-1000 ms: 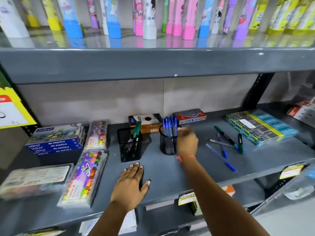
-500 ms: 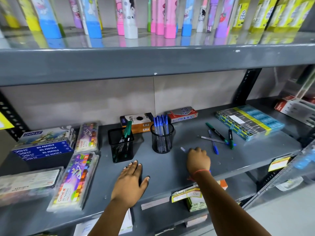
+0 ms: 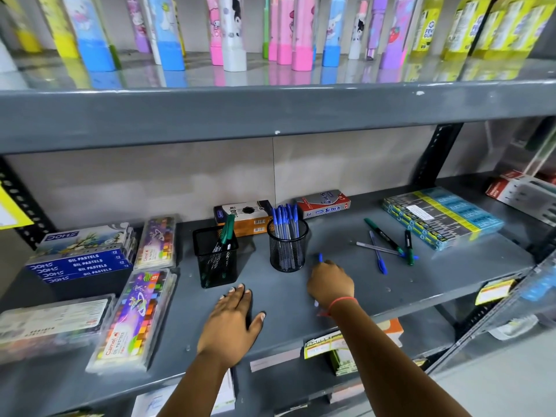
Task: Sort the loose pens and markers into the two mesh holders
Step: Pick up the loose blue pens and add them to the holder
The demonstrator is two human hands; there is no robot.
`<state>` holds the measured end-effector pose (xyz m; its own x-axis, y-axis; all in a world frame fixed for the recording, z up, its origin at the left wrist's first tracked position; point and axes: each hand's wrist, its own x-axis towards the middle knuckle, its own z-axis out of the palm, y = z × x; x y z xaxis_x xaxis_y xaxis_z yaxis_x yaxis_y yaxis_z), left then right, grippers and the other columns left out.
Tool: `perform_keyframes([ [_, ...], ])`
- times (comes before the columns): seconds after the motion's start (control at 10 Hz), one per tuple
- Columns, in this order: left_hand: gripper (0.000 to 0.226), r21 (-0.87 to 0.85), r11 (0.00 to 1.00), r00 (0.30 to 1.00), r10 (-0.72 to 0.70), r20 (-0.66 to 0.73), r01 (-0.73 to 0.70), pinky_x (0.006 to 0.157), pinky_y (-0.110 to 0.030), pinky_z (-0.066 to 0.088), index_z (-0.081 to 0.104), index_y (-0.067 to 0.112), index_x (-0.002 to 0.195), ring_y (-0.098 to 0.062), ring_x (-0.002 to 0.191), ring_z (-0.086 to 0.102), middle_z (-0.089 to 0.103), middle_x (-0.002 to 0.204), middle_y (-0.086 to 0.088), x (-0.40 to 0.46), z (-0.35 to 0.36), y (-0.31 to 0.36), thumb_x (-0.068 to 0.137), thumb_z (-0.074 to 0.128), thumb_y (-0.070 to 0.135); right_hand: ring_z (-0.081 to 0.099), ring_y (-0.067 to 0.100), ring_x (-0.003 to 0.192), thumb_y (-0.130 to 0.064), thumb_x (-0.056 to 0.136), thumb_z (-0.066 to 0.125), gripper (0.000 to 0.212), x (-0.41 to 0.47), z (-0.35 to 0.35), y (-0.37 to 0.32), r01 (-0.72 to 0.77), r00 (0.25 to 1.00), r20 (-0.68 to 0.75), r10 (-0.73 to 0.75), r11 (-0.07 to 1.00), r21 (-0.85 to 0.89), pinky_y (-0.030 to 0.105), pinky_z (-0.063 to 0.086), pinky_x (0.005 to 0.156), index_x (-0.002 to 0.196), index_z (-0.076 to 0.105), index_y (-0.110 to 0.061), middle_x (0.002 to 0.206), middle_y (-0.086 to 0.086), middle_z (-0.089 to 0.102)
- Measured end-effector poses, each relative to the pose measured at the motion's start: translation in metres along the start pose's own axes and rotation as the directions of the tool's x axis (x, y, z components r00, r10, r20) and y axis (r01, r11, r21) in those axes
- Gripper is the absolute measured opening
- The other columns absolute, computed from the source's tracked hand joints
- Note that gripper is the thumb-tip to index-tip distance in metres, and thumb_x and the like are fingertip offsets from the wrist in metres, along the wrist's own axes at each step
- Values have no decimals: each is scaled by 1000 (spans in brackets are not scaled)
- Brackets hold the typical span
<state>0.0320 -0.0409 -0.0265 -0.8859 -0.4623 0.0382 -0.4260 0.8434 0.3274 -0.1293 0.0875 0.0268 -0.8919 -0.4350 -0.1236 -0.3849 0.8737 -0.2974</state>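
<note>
A blue pen (image 3: pixel 320 257) is being gripped in the closed fingers of the right hand (image 3: pixel 330 284), just to the right of the round mesh holder (image 3: pixel 288 247), with only its capped tip being shown above the knuckles and a pale end below the wrist. The left hand (image 3: pixel 231 323) is being rested flat and empty, fingers spread, on the grey shelf (image 3: pixel 346 299) in front of the round holder and to its left.

A change is being seen against the earlier views. A second ago the right hand was being held at the rim of the round holder; half a second ago it was being lowered onto a pen lying on the shelf. Now that pen is being lifted clear, so one more pick is being made, and a drop into the round holder is judged to be the step in hand, since only blue pens are being kept there.

Two holders are being counted: the round one, and a square mesh holder (image 3: pixel 215 257) to its left, in which green-capped markers are standing; their number cannot be told. Well to the right of the round holder, four loose items are being left: two blue pens (image 3: pixel 377 253) and two green markers (image 3: pixel 383 236), crossed over one another.
</note>
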Motion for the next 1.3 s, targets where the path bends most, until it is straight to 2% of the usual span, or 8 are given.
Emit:
perform_keyframes([
  [0.1,62,-5,1000,1000,2,-6,-2,117,-27,3,20,19,145,-15,145,10,14,158,-1,0,0,0,94,31,52,54,36,116,-5,87,42,49,3,3,6,-55,998,6,55,998,42,41,49,92,135,36,-6,126,19,57],
  [0.3,63,-6,1000,1000,2,-10,-2,117,-28,2,20,18,145,-16,145,10,14,157,-1,1,2,-1,94,31,53,59,44,105,-2,87,43,27,17,-24,8,-180,969,-80,234,888,423,39,49,86,110,54,4,116,30,60],
  [0.5,64,7,1000,1000,-1,-14,1,117,-27,2,20,19,145,-15,145,10,14,158,-1,2,4,-2,93,30,54,56,25,61,-7,86,47,22,39,-82,-37,139,899,-399,181,746,651,17,45,57,85,68,1,89,22,72],
  [0.6,64,13,1000,1000,-5,-9,5,117,-28,2,20,19,145,-16,145,10,14,158,-1,2,3,-2,93,30,54,62,29,73,-10,89,51,23,48,-78,-53,180,942,-334,30,795,579,32,54,73,87,69,3,92,24,72],
  [0.8,65,8,1000,1000,-12,-9,12,116,-28,1,19,20,145,-15,145,9,12,158,0,2,4,-3,92,30,56,43,32,64,-4,84,44,34,47,-53,-43,35,961,-246,125,828,560,31,36,62,50,45,-5,61,19,52],
  [0.9,65,12,1000,1000,-4,-7,4,116,-27,1,18,20,146,-15,145,8,12,158,0,2,4,-3,93,30,56,60,44,89,-5,88,44,23,44,-45,-16,-15,909,-361,209,882,472,41,49,75,90,65,4,99,31,64],
  [1.0,65,5,1000,1000,-6,-15,6,117,-27,1,18,20,146,-15,145,9,13,158,0,2,3,-2,93,31,55,48,41,114,-8,89,46,29,41,-32,23,-176,882,-379,279,942,285,45,44,92,114,59,-3,123,25,53],
  [1.3,63,-20,1000,1000,2,-20,-2,117,-28,4,21,19,145,-15,145,10,13,158,-1,1,2,-1,93,33,53,44,41,118,-2,92,37,31,33,-9,73,-314,911,-246,330,944,105,46,42,98,119,53,-2,128,22,45],
])
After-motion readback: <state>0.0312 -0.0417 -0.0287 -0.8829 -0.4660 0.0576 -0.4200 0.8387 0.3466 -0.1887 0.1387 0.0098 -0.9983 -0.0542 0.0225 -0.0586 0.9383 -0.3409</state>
